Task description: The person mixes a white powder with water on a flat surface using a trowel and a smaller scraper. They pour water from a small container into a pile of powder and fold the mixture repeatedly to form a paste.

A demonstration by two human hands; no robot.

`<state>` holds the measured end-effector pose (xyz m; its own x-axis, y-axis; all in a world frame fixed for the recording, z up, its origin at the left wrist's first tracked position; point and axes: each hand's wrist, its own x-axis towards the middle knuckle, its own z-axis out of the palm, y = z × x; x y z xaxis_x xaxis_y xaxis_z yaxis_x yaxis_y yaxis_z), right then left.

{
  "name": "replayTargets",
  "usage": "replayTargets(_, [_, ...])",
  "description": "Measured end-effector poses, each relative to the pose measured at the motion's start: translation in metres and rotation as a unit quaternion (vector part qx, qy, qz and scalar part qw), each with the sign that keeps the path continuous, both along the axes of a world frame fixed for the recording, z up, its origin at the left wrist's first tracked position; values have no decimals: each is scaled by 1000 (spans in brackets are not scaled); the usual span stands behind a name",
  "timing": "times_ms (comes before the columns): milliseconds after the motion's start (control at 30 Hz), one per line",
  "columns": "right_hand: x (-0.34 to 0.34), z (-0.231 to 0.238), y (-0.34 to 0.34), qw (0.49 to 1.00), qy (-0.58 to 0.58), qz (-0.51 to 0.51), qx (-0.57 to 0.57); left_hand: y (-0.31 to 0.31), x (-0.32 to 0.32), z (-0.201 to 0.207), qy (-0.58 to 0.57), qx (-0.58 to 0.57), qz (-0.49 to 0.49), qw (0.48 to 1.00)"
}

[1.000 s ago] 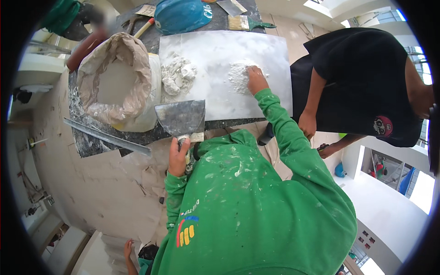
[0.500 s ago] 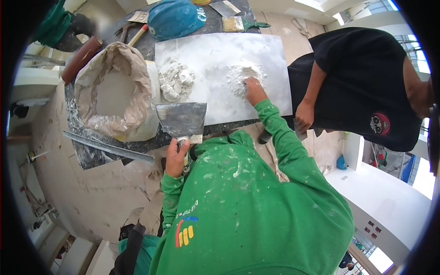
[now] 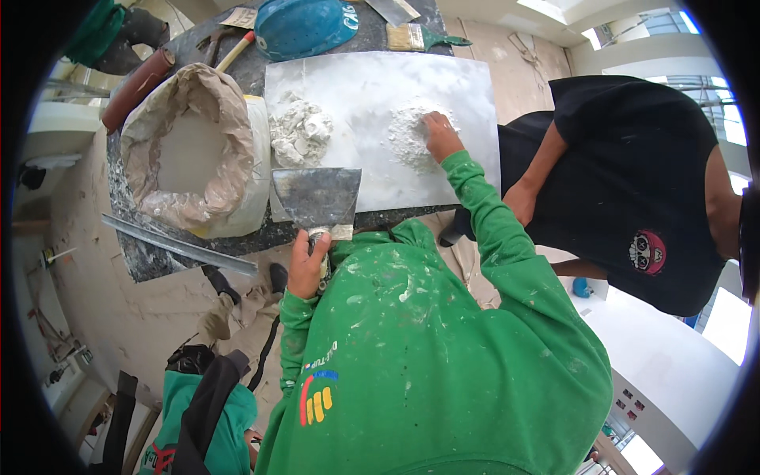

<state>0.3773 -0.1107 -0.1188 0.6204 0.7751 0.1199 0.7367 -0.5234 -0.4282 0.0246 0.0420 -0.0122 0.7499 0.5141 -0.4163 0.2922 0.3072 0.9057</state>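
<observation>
My left hand (image 3: 305,265) is wrapped round the handle of a wide scraper (image 3: 318,198). Its grey, flat blade points away from me over the near left corner of a white board (image 3: 360,75). My right hand (image 3: 442,136) is at a ring-shaped heap of white powder (image 3: 405,136) on the board's right half, its fingers bunched together and their tips partly hidden. Whether they hold any powder cannot be made out. Left of that heap lies a lumpy white pile (image 3: 299,136), apart from both hands.
An open paper sack of powder (image 3: 237,150) stands left of the board, with a metal strip (image 3: 178,244) along the table edge. Beyond are a blue helmet (image 3: 297,30), a hammer (image 3: 235,52) and a paintbrush (image 3: 419,38). A person in black (image 3: 633,182) stands close on the right.
My right hand remains at the powder and my left keeps the scraper. The person in black has shifted, and a person in green shows more at lower left. The view has moved slightly.
</observation>
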Motion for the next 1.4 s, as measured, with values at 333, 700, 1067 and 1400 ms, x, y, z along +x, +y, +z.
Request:
replayTargets(333, [-46,30,-22,999,19,-23,15,-2,4,8,0,-5,33,999])
replayTargets(700, [-25,-14,-3,999,30,-23,-15,8,-5,-8,15,-17,16,1000])
replayTargets(1067, [3,19,7,999,-15,-19,42,-6,1,0,-17,-61,76,995])
replayTargets(1400, [-28,6,-18,995,69,45,-63,2,-1,8,-19,-61,50,997])
